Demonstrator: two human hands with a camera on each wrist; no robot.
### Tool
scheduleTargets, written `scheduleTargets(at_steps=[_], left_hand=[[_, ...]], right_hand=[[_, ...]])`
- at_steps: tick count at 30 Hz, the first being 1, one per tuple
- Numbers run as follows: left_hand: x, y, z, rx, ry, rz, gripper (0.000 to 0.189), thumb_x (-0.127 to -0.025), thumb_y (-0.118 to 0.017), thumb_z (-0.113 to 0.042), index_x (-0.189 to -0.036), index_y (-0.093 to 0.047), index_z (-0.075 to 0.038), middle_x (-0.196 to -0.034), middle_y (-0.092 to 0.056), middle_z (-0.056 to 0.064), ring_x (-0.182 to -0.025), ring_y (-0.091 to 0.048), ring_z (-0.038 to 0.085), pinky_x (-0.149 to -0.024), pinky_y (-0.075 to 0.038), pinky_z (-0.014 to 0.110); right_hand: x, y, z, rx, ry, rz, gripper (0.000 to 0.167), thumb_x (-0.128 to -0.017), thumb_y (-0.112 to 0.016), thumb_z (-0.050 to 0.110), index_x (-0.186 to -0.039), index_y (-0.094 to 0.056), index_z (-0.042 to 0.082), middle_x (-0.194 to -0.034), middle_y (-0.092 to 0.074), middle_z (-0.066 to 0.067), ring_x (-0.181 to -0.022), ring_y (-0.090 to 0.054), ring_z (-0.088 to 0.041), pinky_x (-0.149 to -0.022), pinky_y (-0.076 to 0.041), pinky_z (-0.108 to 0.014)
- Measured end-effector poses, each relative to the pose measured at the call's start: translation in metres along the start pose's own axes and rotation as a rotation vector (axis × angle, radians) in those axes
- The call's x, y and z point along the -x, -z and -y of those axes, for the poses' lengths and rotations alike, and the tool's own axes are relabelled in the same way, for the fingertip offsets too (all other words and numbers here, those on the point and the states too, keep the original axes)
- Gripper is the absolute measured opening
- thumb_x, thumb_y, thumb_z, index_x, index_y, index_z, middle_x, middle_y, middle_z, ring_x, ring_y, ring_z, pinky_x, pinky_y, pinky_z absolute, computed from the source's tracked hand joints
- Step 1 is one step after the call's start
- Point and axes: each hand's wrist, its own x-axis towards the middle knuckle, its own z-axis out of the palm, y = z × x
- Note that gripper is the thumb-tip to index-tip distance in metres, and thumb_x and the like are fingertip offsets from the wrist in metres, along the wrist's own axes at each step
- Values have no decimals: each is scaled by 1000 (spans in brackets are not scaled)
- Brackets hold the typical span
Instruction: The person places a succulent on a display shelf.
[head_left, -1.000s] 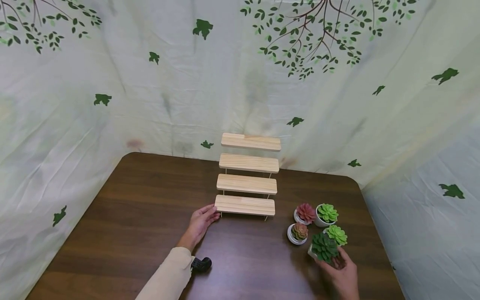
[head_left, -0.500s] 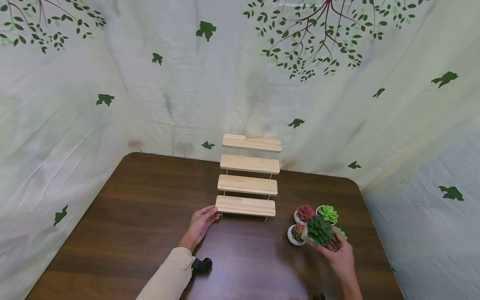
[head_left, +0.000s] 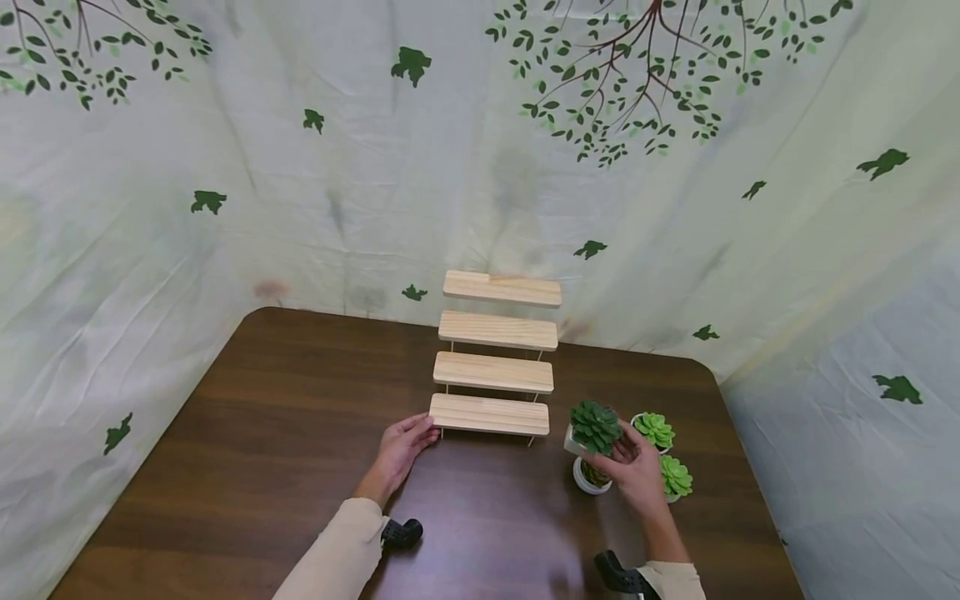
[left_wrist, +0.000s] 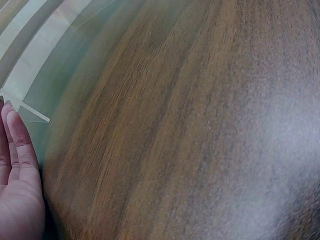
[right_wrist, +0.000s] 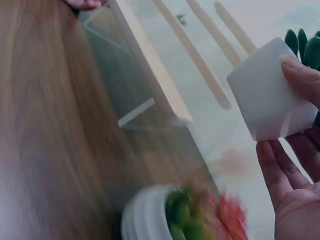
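My right hand grips a dark green succulent in a white angular pot, thumb on one side and fingers under the other. In the right wrist view the white pot is raised and tilted. Below it in the head view is a small succulent in a round white pot; the red succulent is mostly hidden there but shows blurred in the right wrist view. My left hand holds the left front corner of a tiered wooden stand, at its lowest board.
Two bright green succulents in white pots stand right of my right hand. The stand has several pale boards on thin clear supports, at the back of the dark wooden table. A printed leaf-pattern curtain hangs behind.
My right hand has lifted the dark green succulent and carried it up and left, past the other pots toward the stand. My left hand stays at the stand's corner.
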Motion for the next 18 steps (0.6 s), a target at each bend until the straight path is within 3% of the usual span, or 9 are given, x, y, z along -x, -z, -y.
scheduleTargets(at_steps=[5,10,18], left_hand=[[-1,1,1,7,-6,11,12,-94,-57,3,-103,-63,8,-82,-68,3,-74,-66,12,-73,-56,23],[-1,1,1,20,6,7,11,-94,-57,3,-101,-63,7,-80,-68,3,-74,-66,12,-74,-56,24],[-1,1,-1,22,11,7,10,-93,-59,2,-101,-64,6,-80,-69,2,-74,-66,12,-75,-56,24]], right_hand=[[-14,-18,-1,18,-63,29,61,-72,-73,-17,-127,-48,-12,-114,-61,-9,-99,-62,-3,-83,-53,-19],[-26,-36,-4,-56,-82,72,64,-71,-71,-20,-130,-46,-13,-124,-56,-23,-102,-61,-4,-88,-51,-20],[-39,-68,-7,-75,-82,119,63,-71,-74,-17,-128,-50,-7,-127,-57,-24,-108,-60,-14,-89,-51,-23]])
